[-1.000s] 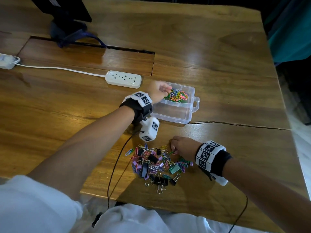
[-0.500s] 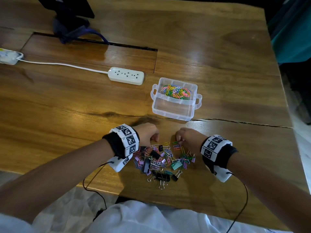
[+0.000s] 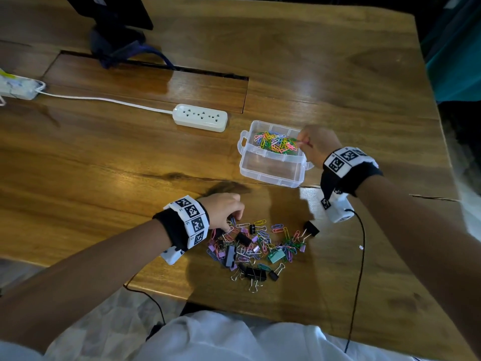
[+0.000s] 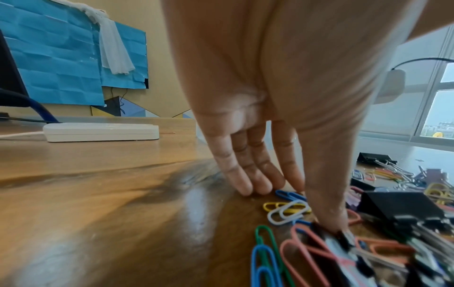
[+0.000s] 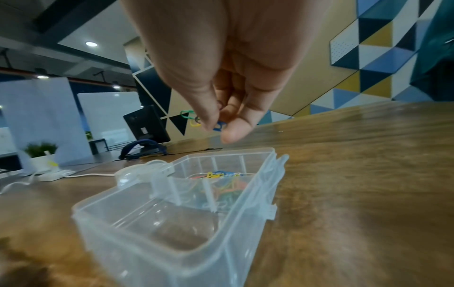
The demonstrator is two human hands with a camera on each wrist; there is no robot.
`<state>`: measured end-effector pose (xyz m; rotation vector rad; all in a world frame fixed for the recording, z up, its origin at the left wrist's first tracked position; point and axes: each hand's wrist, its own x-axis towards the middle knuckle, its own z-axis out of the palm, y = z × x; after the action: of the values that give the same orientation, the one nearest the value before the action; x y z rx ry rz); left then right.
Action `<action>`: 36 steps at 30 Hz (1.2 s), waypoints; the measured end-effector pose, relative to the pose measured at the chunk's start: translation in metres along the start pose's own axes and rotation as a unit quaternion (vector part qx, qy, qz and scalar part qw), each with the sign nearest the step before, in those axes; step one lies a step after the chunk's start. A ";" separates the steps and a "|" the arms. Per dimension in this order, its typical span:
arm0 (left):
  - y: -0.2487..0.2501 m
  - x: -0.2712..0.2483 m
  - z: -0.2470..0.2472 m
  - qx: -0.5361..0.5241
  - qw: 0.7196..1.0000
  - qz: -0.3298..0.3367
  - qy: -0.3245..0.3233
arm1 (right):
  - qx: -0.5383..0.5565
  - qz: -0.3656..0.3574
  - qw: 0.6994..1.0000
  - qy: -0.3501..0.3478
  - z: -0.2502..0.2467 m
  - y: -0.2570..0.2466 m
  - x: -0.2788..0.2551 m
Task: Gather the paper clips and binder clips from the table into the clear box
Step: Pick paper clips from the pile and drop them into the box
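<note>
The clear box [image 3: 270,175] stands on the wooden table; its far compartment holds several coloured paper clips [image 3: 276,143] and its near compartment is bare. My right hand [image 3: 303,143] hovers over the box's right rim, and in the right wrist view this right hand [image 5: 218,126] pinches a few paper clips [image 5: 194,120] between thumb and fingers above the box [image 5: 152,258]. A pile of paper clips and binder clips [image 3: 257,246] lies near the front edge. My left hand [image 3: 229,217] is at the pile's left edge; its straight fingers [image 4: 248,180] touch the table, and the thumb presses on clips.
A white power strip [image 3: 200,117] with its cord lies left of the box. A monitor base [image 3: 117,40] stands at the back left. One black binder clip [image 3: 311,229] lies apart at the pile's right. Wrist cables hang over the table's front edge [image 3: 234,303].
My right hand has risen from the pile to above the box with paper clips in its pinch. My left hand came back from the box and stays at the pile.
</note>
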<state>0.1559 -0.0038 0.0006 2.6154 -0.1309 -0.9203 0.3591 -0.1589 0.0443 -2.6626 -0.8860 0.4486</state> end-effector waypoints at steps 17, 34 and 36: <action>-0.004 0.002 0.000 -0.016 1.000 0.006 0.017 | 0.009 0.023 1.000 -0.020 0.012 0.007 0.018; -0.015 0.002 0.002 -0.031 0.998 -0.009 0.045 | -0.063 -0.137 0.987 -0.059 0.050 0.001 -0.057; -0.016 0.002 0.003 -0.041 0.998 -0.014 0.053 | -0.068 -0.128 0.989 -0.038 0.050 0.002 -0.057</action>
<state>0.1552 0.0096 -0.0080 2.5901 -0.0290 -0.7761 0.2975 -0.1866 0.0098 -2.6135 -1.3050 0.4433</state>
